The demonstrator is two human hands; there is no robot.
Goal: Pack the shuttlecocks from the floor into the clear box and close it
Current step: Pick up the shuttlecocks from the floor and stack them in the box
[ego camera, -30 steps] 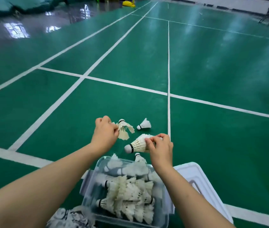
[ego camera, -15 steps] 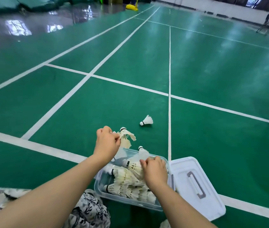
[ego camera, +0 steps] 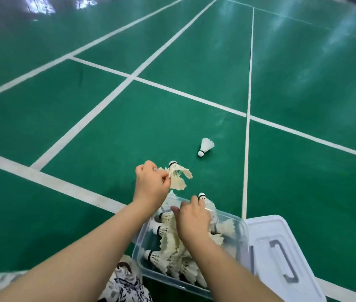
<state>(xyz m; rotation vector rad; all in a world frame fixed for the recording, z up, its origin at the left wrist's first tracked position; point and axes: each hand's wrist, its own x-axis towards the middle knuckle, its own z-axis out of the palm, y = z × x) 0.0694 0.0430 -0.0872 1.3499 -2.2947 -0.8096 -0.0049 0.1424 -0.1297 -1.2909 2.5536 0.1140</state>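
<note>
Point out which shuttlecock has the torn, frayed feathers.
The shuttlecock in the left hand: the tattered shuttlecock has ragged, splayed feathers. The lone shuttlecock on the floor keeps a neat cone.

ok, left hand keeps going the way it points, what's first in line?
Nothing close: past the tattered shuttlecock the left hand holds, only bare green floor. The loose shuttlecock sits off right; depth unclear.

Badminton hall: green line-marked court floor (ego camera: pixel 303 83)
</note>
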